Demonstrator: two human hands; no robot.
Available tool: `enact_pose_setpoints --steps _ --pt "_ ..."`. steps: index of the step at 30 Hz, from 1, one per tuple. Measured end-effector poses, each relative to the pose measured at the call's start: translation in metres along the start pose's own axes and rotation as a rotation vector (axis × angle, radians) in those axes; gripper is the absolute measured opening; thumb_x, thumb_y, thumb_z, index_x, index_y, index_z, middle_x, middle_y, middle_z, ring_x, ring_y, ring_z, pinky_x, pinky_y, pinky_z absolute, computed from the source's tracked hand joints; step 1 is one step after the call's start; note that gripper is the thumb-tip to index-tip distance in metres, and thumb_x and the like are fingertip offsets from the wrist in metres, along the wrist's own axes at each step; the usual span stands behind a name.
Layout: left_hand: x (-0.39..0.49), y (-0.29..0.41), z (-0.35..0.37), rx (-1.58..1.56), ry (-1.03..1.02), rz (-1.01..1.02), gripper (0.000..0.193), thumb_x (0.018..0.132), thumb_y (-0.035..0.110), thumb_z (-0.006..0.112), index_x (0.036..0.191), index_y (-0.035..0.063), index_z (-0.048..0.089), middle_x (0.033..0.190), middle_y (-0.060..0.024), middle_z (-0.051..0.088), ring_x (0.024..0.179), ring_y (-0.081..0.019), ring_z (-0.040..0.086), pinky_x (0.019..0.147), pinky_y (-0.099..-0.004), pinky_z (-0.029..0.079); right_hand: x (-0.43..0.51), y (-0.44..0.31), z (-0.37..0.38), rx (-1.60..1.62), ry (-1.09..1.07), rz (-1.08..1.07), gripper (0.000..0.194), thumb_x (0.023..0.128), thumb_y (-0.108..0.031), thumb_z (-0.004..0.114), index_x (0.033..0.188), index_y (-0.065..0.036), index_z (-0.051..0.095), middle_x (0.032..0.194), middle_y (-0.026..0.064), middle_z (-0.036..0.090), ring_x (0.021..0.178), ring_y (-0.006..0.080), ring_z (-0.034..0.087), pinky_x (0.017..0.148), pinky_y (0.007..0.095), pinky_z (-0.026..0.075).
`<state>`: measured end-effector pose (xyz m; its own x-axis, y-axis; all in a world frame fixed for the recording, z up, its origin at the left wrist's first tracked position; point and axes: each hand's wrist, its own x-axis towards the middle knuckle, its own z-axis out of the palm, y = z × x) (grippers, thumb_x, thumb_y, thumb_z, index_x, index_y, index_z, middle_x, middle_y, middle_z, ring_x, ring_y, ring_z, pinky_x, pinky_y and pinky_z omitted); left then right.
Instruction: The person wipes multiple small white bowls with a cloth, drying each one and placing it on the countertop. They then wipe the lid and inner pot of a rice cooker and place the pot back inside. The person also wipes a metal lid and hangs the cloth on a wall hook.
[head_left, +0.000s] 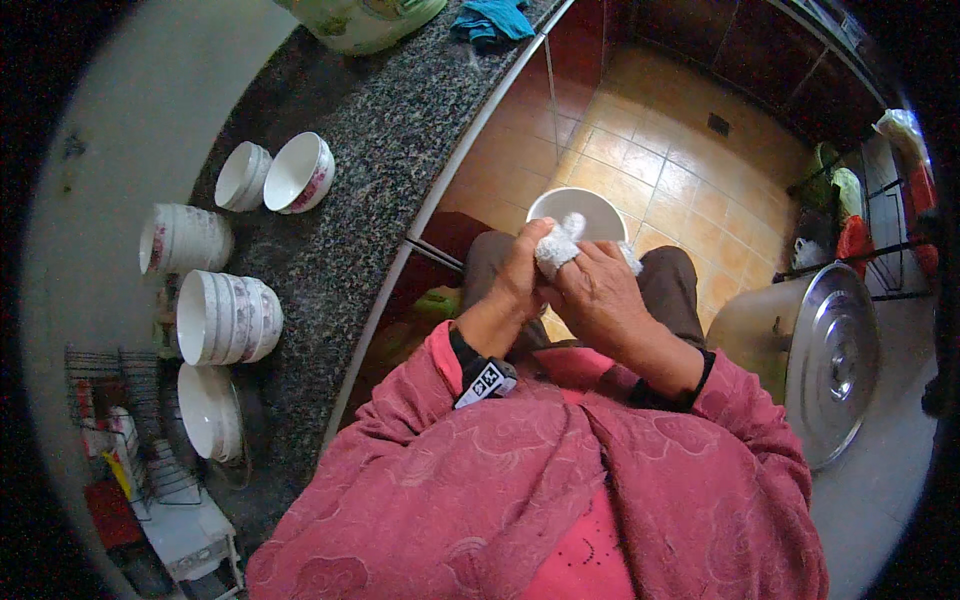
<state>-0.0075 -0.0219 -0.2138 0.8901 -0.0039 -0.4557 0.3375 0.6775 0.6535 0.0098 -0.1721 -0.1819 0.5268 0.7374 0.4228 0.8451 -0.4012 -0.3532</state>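
Note:
Both hands hold a white cloth (556, 251) in front of my knees. My left hand (521, 274) grips its left part, and a bit of cloth sticks up beside the thumb. My right hand (604, 296) lies over the cloth, whose other end shows past the fingers on the right. Just beyond the hands is a round white-rimmed vessel (577, 201), its lower part hidden by them; whether they touch it I cannot tell. On the granite counter (360, 157) to the left stand white bowls with a floral pattern, one (300, 172) tilted, others in nested stacks (229, 319) lying on their sides.
A blue cloth (493, 19) and a pale green container (364, 22) are at the counter's far end. A wire rack (112, 367) stands lower left. To the right is a large lidded metal pot (832, 367), with a black rack (889, 244) and bags beyond it.

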Motion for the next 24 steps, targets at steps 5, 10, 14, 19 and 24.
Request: enact_pose_setpoints --steps 5,10,14,19,24 --pt "-0.005 0.007 -0.017 0.272 -0.089 0.237 0.047 0.085 0.018 0.049 0.13 0.0067 0.044 0.112 -0.011 0.055 0.094 -0.0207 0.06 0.075 -0.035 0.055 -0.01 0.058 -0.027 0.091 -0.072 -0.384 0.025 0.078 -0.018 0.068 0.102 -0.014 0.066 0.1 0.0035 0.066 0.097 0.022 0.063 0.092 0.0417 0.047" --pt "-0.015 0.007 -0.012 0.28 -0.113 0.088 0.05 0.085 0.018 0.048 0.134 0.0075 0.042 0.115 -0.011 0.056 0.103 -0.0257 0.062 0.077 -0.0408 0.059 -0.008 0.079 -0.04 0.686 0.215 0.226 0.025 0.086 -0.018 0.064 0.109 -0.01 0.064 0.091 0.0094 0.066 0.078 0.0283 0.064 0.073 0.0398 0.054" --pt "-0.011 -0.007 0.001 0.396 -0.244 0.03 0.054 0.089 0.031 0.057 0.136 0.0103 0.042 0.121 -0.0095 0.057 0.105 -0.0243 0.063 0.073 -0.0415 0.06 0.01 0.06 -0.017 0.249 0.074 -0.177 0.029 0.091 -0.024 0.062 0.117 -0.01 0.062 0.115 0.0104 0.062 0.104 0.0279 0.06 0.086 0.0382 0.051" --pt "-0.006 0.001 -0.019 0.244 -0.269 -0.038 0.05 0.088 0.021 0.048 0.136 0.0078 0.045 0.12 -0.011 0.057 0.104 -0.0241 0.062 0.074 -0.0415 0.06 -0.003 0.084 -0.009 0.387 -0.098 0.152 0.036 0.085 -0.019 0.068 0.119 -0.011 0.06 0.108 0.0113 0.066 0.098 0.0341 0.064 0.081 0.0372 0.053" --pt "-0.006 0.015 -0.028 0.376 0.033 0.296 0.049 0.082 0.011 0.046 0.129 0.0011 0.044 0.118 -0.0134 0.054 0.104 -0.0226 0.059 0.085 -0.0369 0.054 -0.015 0.101 -0.034 0.402 0.063 0.423 0.035 0.083 0.003 0.062 0.117 -0.006 0.058 0.1 0.0125 0.068 0.09 0.0218 0.068 0.073 0.0335 0.053"
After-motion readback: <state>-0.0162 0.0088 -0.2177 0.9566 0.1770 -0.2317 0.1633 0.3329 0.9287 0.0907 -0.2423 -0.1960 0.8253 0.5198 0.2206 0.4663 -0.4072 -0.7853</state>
